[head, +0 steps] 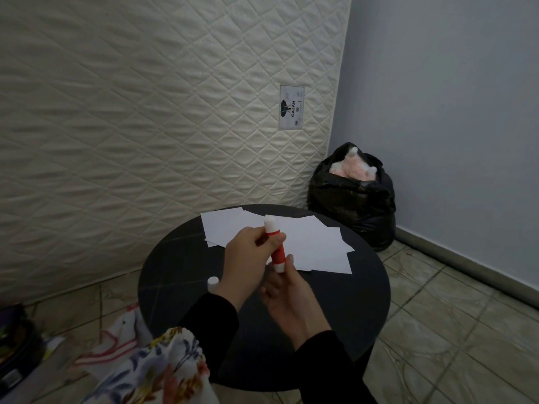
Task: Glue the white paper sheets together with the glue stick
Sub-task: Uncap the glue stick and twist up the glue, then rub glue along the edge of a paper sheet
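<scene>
— What is she holding over that round black table?

— A red glue stick with white ends, uncapped, with the white glue showing at the top. It is tilted and held in the air above the middle of the table, just in front of the paper.

— Which hand has it?

— Both. The left hand grips the upper red part, fingers and thumb curled round the barrel. The right hand sits below it, palm up, with its fingertips pinching the white base of the stick.

— And the sheets?

— The white paper sheets lie flat and overlapping on the far half of the table, reaching nearly to its far edge. Neither hand touches them.

— Is that the cap?

— A small white round cap stands near the table's left edge, beside the left wrist.

— Anything else around?

— A cream quilted mattress leans upright behind the table, and a black plastic bag with something pink and fluffy inside sits on the tiled floor in the corner beyond the far right edge.
</scene>
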